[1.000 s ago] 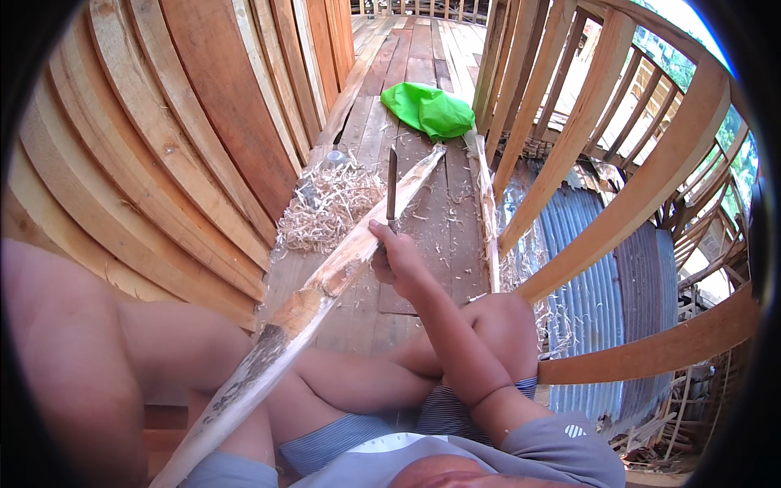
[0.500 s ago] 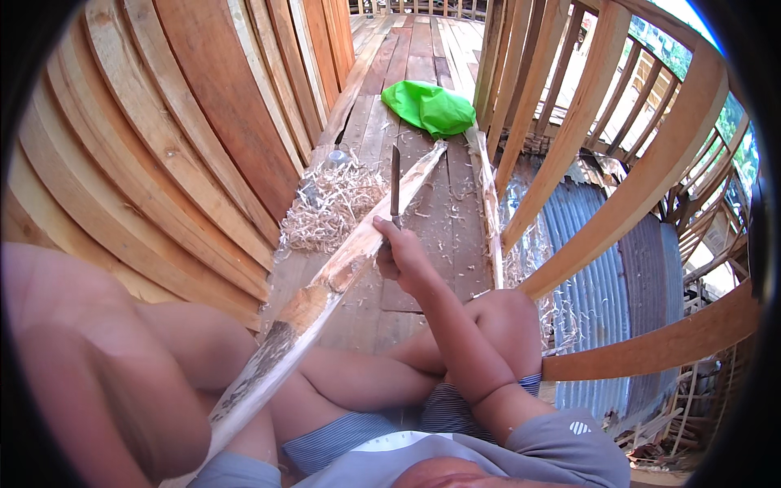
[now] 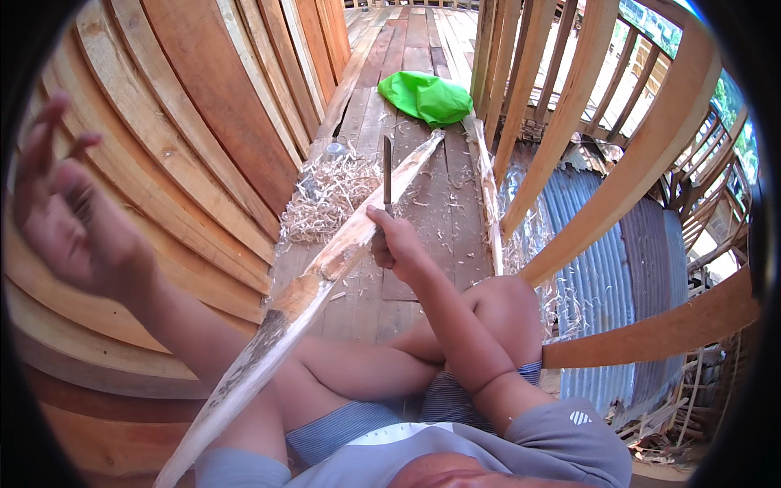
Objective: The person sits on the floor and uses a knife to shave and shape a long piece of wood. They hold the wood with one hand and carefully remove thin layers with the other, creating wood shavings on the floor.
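A long pole of pale, partly shaved wood (image 3: 281,342) slants from the lower left, across my leg, to the floorboards farther off. Dark bark still shows on part of its near half. My right hand (image 3: 394,240) is closed round the handle of a knife (image 3: 387,175), whose blade points up and away, just over the pole. Off to the left, my left hand (image 3: 77,211) is raised in the air before the plank wall, fingers apart and slightly blurred, holding nothing. It does not touch the pole.
Curled wood shavings (image 3: 333,203) lie heaped left of the pole, by a clear container (image 3: 334,151). A bright green cloth or bag (image 3: 427,98) sits near the pole's far end. A plank wall (image 3: 211,106) rises at left; wooden railing posts (image 3: 561,130) stand at right, above corrugated metal sheets (image 3: 590,252).
My left hand and forearm have swung away from close at the lower left, up and outward, with fingers spreading. The right hand with the knife has barely moved.
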`<move>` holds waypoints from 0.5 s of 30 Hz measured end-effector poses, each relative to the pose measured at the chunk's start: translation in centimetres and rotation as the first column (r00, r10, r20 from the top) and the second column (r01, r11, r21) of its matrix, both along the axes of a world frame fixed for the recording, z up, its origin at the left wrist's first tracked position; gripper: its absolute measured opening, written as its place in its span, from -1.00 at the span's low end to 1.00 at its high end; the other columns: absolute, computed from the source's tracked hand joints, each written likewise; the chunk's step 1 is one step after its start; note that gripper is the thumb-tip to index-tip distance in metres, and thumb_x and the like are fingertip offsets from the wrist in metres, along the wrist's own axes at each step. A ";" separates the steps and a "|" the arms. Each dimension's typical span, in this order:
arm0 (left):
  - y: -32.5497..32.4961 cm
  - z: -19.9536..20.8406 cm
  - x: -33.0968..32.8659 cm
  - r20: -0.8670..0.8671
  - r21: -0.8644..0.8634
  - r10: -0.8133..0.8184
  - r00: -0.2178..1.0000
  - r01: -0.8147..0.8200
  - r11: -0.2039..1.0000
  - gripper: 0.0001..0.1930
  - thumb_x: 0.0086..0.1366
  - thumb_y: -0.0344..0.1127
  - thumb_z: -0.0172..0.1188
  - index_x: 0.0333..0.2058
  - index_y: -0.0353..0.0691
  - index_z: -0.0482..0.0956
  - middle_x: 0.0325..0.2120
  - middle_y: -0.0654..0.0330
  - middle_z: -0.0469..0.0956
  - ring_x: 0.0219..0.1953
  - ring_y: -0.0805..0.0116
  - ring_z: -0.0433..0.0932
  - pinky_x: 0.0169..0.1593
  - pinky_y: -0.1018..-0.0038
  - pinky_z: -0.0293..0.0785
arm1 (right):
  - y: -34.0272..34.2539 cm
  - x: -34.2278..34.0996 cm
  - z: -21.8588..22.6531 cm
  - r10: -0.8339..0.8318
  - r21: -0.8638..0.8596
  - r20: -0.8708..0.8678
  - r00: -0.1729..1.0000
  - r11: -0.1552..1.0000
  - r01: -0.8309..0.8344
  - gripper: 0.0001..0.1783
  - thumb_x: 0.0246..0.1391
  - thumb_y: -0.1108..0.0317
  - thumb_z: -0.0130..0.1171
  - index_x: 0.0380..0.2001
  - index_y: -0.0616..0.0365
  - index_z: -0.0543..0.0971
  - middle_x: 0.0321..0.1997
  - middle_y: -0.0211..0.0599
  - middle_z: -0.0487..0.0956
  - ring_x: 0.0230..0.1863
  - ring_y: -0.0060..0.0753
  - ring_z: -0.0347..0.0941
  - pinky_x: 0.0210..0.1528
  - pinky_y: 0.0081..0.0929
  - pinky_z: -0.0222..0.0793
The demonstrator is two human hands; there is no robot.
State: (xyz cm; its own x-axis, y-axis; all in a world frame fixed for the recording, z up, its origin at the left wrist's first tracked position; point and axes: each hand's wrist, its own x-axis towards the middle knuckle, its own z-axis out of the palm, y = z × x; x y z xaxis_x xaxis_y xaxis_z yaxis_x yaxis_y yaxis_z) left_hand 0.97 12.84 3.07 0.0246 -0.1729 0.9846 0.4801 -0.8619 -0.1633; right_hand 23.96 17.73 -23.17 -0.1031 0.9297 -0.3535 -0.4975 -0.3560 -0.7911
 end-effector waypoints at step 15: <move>-10.5 -18.5 11.6 0.318 -0.946 -0.914 0.254 0.143 -0.289 -0.81 0.39 -0.35 0.10 -0.15 -0.34 0.56 -0.24 0.08 0.62 -0.09 0.24 0.60 0.00 0.41 0.48 | 0.4 -1.4 -1.0 -0.037 0.039 0.032 0.999 0.999 0.036 -0.54 0.19 0.06 0.20 -0.65 -0.11 0.24 -0.77 -0.65 0.12 -0.82 -0.70 -0.05 -0.76 -0.53 -0.26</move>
State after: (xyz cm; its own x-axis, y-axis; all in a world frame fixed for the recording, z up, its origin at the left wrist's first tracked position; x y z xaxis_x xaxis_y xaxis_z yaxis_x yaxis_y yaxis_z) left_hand 12.53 2.35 -15.41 0.9234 0.3090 0.2278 -0.1576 -0.2358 0.9589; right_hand 22.52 18.09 -24.16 -0.0579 0.9456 -0.3202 -0.4829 -0.3073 -0.8200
